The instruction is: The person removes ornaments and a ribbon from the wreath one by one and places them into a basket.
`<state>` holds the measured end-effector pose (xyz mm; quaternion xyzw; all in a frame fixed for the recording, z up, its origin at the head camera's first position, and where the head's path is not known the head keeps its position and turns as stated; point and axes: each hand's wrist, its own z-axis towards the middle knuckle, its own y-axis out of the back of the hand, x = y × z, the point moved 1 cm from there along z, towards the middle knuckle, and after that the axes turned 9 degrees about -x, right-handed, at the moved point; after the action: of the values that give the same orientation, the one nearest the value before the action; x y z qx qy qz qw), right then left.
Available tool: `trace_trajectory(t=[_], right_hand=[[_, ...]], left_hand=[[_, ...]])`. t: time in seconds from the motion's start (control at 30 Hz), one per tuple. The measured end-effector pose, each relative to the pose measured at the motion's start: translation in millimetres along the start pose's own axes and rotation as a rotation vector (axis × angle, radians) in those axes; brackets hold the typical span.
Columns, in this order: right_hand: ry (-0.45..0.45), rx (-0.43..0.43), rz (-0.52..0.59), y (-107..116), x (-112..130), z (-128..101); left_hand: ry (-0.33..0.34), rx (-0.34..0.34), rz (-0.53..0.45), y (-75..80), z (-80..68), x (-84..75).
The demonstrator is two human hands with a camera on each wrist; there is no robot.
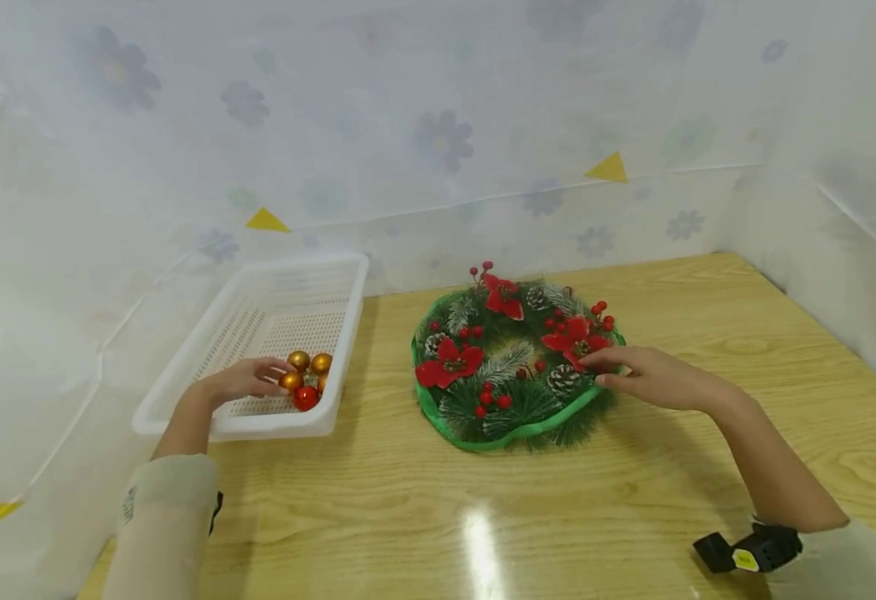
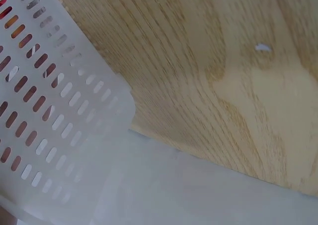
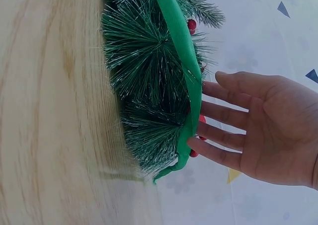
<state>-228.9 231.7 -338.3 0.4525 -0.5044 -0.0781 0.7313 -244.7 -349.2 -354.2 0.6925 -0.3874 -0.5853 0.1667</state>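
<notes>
Head view: pickup stage, judged. The left hand [image 1: 246, 379] reaches into the white basket [image 1: 182, 375], fingers loosely curled against the gold and red baubles [image 1: 304, 377]; whether it grips one cannot be told. The right hand [image 1: 651, 377], fingers straight, rests on the wreath [image 1: 513, 367] on the counter [image 1: 633, 500]. Next move likely requires a firm pinch on one bauble.

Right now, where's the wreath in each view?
Head: wreath lies centre on the wooden table, right hand resting on its right edge.
Left wrist: not in view, only basket and table.
Right wrist: wreath edge-on, upper centre, fingers against it.
Shared landmark: the wooden table.
</notes>
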Motion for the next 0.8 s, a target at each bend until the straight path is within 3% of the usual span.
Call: trace_trajectory(t=[0.5, 0.8], right_hand=[[-0.015, -0.002, 0.000, 1.0, -0.4, -0.9], [-0.015, 0.003, -0.002, 0.5, -1.3, -0.4]], left_hand=[[0.014, 0.022, 0.078, 0.1, 0.5, -4.0], [0.011, -0.016, 0.028, 1.6, -1.7, -0.6]])
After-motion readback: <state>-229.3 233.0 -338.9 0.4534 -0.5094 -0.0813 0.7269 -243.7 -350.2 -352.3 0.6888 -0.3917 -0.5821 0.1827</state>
